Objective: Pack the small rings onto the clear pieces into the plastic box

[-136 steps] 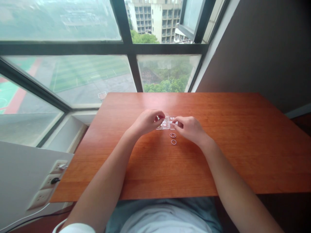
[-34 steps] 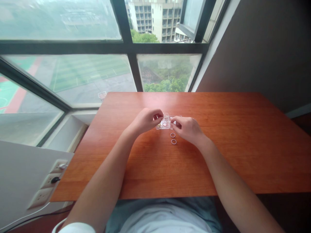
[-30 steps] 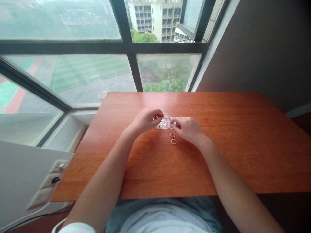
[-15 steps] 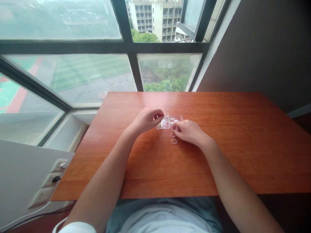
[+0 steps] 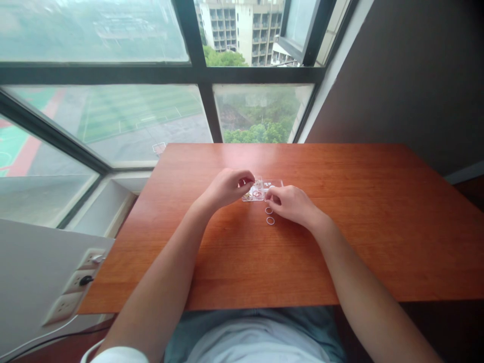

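Note:
A small clear plastic box (image 5: 258,198) lies open on the table, with several thin coloured rings (image 5: 257,193) in its compartments. Its transparent lid (image 5: 278,183) extends to the right. My left hand (image 5: 231,185) is at the box's left side, fingers curled and pinched together above it; what they hold, if anything, is too small to make out. My right hand (image 5: 289,200) rests by the lid's near edge with thumb and fingers pinched, their contents hidden. Just below those fingertips lie a pale ring (image 5: 268,210) and, nearer me, another pale ring (image 5: 270,221).
The brown wooden table (image 5: 242,262) reaches to a large window (image 5: 260,111) at the back. A grey wall (image 5: 408,75) stands on the right. At the lower left are wall sockets (image 5: 77,281) with a black plug (image 5: 86,280) and cables.
My right hand has shifted very slightly to the left beside the lid. The left hand, the box and the two loose rings look nearly the same.

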### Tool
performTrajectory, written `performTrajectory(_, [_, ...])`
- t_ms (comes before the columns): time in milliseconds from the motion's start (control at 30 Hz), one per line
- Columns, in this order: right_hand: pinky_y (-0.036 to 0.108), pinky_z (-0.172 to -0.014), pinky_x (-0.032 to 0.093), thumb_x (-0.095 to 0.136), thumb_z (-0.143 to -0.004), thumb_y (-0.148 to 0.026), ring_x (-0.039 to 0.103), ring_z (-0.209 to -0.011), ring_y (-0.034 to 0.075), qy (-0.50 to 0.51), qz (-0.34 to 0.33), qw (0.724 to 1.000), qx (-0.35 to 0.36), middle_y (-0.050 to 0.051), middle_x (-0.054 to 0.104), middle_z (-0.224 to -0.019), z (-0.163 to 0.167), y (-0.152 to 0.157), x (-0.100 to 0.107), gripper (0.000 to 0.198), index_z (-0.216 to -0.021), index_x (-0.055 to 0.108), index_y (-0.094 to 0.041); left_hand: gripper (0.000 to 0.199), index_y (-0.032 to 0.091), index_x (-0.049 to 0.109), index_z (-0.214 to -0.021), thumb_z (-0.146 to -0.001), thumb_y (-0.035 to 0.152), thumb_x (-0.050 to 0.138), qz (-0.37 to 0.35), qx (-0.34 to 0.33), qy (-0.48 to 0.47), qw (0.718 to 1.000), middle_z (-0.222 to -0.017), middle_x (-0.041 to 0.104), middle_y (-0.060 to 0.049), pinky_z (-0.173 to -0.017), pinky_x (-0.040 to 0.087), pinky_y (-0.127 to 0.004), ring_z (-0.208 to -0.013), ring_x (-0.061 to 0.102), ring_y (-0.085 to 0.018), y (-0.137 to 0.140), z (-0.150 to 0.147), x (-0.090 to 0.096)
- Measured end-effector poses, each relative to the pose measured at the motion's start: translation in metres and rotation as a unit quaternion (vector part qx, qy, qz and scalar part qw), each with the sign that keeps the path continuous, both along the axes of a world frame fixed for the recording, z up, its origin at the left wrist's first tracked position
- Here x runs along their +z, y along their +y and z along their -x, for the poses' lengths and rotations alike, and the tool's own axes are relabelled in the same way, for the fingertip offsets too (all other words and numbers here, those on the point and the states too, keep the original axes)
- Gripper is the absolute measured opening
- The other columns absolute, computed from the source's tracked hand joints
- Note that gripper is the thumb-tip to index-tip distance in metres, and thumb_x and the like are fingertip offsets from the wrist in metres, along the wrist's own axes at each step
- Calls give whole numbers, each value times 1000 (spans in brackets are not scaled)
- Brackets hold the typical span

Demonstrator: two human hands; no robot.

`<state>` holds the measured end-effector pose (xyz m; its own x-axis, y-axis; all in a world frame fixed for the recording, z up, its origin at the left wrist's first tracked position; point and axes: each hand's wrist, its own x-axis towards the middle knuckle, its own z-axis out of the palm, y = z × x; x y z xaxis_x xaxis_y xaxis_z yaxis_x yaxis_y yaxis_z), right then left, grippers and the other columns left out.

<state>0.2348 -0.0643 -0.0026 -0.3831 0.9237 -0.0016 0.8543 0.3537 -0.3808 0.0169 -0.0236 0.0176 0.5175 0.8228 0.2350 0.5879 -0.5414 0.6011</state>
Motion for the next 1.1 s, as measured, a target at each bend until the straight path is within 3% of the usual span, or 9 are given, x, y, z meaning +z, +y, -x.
performTrajectory(200, [23,-58,34,61,-81,-25,62,-67,13,3,47,998,36,-3,72,-75,-2,-1,4,9,-83,70,-26,17,16,71,-84,-80,17,54,2,3,-1,1000,-78,70,-3,-59,44,-19,-69,61,-12,0,1,1])
performTrajectory(500, [24,-56,33,63,-79,-23,62,-66,13,-13,46,998,45,-3,71,-70,3,-3,4,8,-74,68,-26,17,16,71,-84,-79,17,55,0,2,2,1000,-77,70,-3,-58,44,-19,-68,61,-13,0,0,-1])
performTrajectory(633, [24,-56,31,62,-81,-27,62,-66,14,-5,7,999,35,-3,71,-73,3,-1,1,7,-79,69,-26,17,16,71,-83,-79,17,55,1,3,-1,1000,-77,70,-3,-58,43,-19,-68,60,-12,0,0,-2])
performTrajectory(833, [24,-62,35,58,-84,-30,61,-65,14,77,-115,990,-31,-1,70,-72,4,1,-1,14,-87,70,-24,17,16,71,-84,-79,17,55,-2,0,1,1000,-78,70,-3,-59,43,-19,-69,60,-12,0,0,-2])
performTrajectory(1100, [24,-63,37,59,-82,-29,63,-66,15,96,-142,984,-45,-1,70,-71,4,0,0,13,-85,69,-23,16,16,71,-84,-81,20,55,16,-1,-9,1000,-75,69,-3,-57,42,-19,-67,59,-12,-1,-2,-1])
